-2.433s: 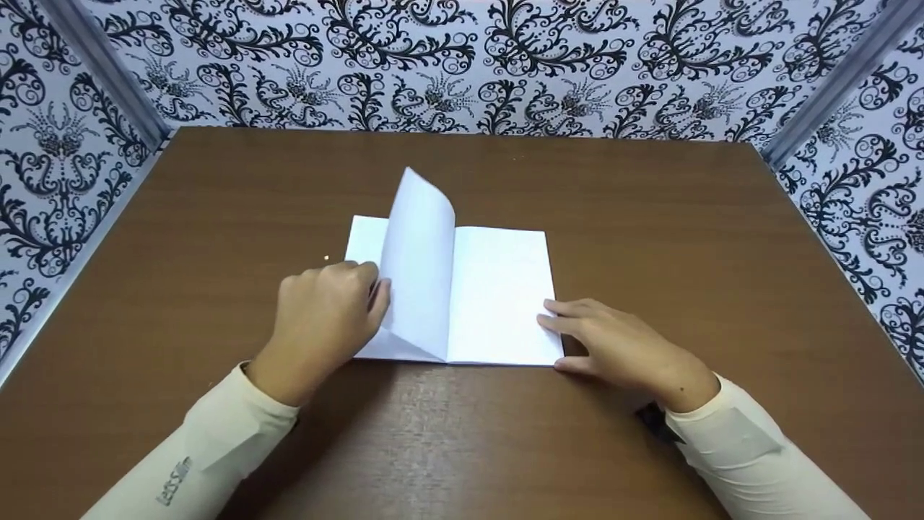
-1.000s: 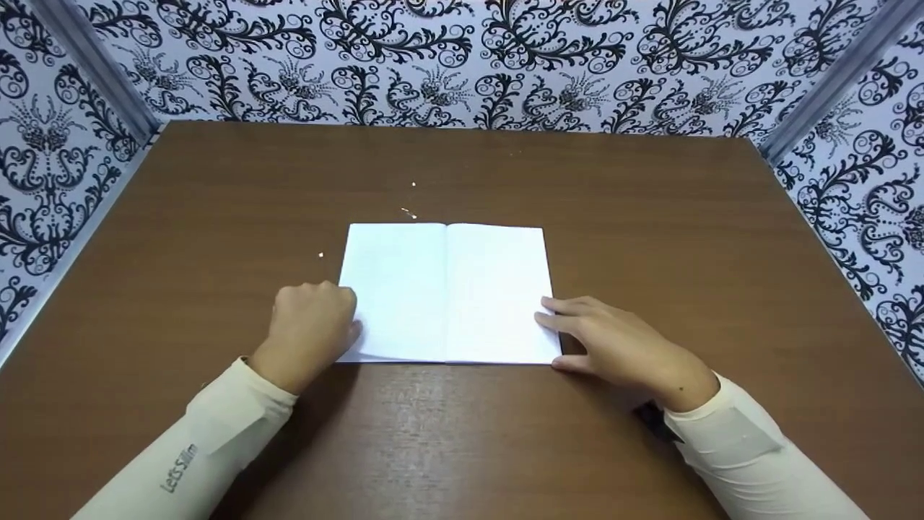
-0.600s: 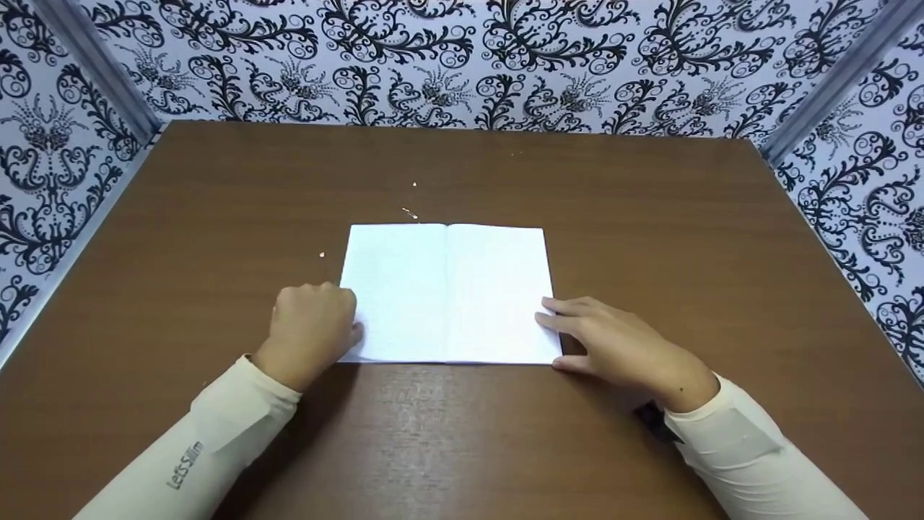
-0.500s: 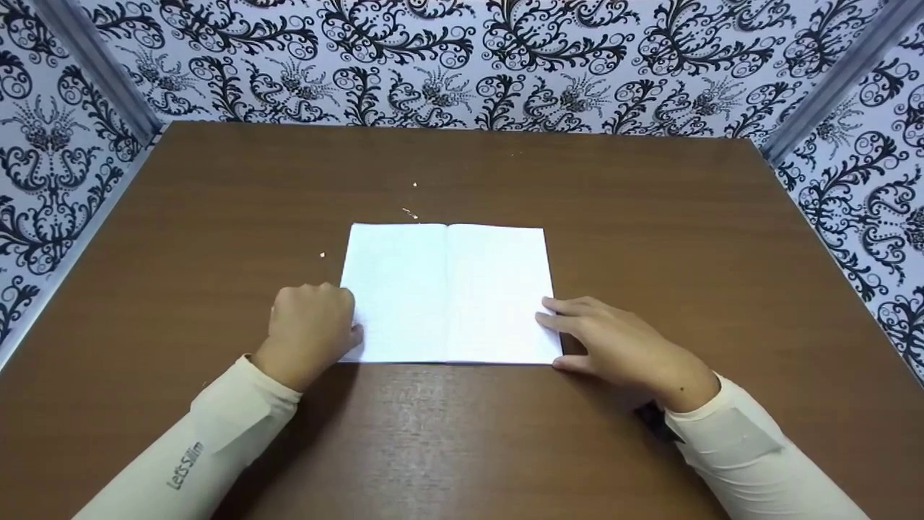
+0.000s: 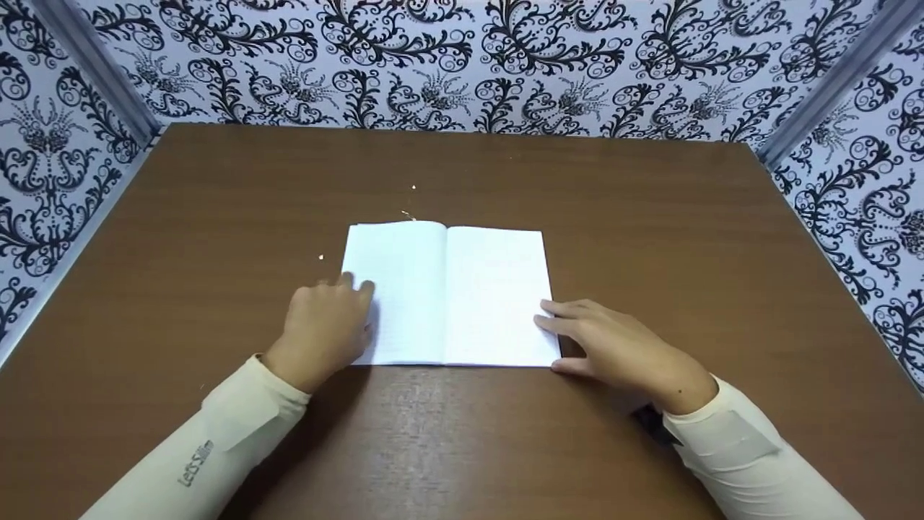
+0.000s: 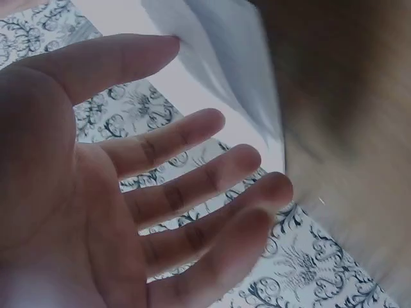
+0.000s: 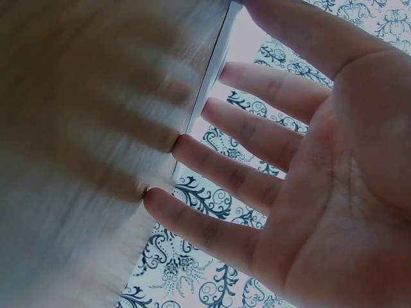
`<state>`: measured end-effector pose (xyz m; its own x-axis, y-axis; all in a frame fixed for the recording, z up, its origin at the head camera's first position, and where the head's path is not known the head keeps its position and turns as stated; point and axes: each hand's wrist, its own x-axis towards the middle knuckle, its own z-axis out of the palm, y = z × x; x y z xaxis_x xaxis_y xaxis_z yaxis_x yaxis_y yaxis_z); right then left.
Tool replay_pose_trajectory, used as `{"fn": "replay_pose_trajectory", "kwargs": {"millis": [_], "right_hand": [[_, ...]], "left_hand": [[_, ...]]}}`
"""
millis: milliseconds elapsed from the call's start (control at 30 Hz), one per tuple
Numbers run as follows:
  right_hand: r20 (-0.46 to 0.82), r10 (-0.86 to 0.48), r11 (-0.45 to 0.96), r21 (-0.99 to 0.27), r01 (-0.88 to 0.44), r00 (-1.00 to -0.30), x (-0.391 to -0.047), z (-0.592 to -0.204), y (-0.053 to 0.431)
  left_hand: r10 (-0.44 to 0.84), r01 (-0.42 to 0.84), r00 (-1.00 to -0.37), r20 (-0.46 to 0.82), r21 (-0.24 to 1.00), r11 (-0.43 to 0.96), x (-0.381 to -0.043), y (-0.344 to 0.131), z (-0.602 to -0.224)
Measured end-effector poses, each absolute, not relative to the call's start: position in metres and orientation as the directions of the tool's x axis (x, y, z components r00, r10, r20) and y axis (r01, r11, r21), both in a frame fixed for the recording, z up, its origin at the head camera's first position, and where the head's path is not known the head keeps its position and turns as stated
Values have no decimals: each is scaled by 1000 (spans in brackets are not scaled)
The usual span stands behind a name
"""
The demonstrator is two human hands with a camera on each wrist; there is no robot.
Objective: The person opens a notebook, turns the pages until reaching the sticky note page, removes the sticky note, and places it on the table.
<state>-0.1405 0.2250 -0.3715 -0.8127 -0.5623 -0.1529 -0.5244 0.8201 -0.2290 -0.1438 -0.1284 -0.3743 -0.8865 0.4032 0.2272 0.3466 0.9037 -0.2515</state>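
A brown counter fills most of the view, with a wall in black scroll pattern on white behind it and at both sides. Two cream sleeves reach in from the near side, the left one lettered. Between the hands, near the middle of the counter, a book lies spread at two white pages, the left page bulging near the spine. The left hand is at the left page's outer edge, fingers apart and slightly bent, the thumb by the curling paper; it grips nothing. The right hand has its fingers extended, fingertips resting on the right page's edge, thumb at the near corner, grasping nothing. White specks dot the counter beside and beyond the book.
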Motion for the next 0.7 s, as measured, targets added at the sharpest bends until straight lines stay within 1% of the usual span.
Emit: {"fn": "replay_pose_trajectory", "kwargs": {"millis": [300,467,567,700], "right_hand": [[-156,-562,821,-228,-524,-812,-141,-372,225],[-152,-561,820,-235,-522,-813,-140,-372,225],[-142,-567,816,-230,-530,-812,-140,-372,225],[-125,-580,808,-212,-549,-805,-140,-371,226]], "left_hand": [[475,432,-849,232,-210,877,-148,-98,-376],[506,482,-828,241,-154,863,-148,-79,-376],[525,508,-821,224,-131,851,-149,-68,-376],[558,533,-808,188,-169,829,-148,-55,-374]]}}
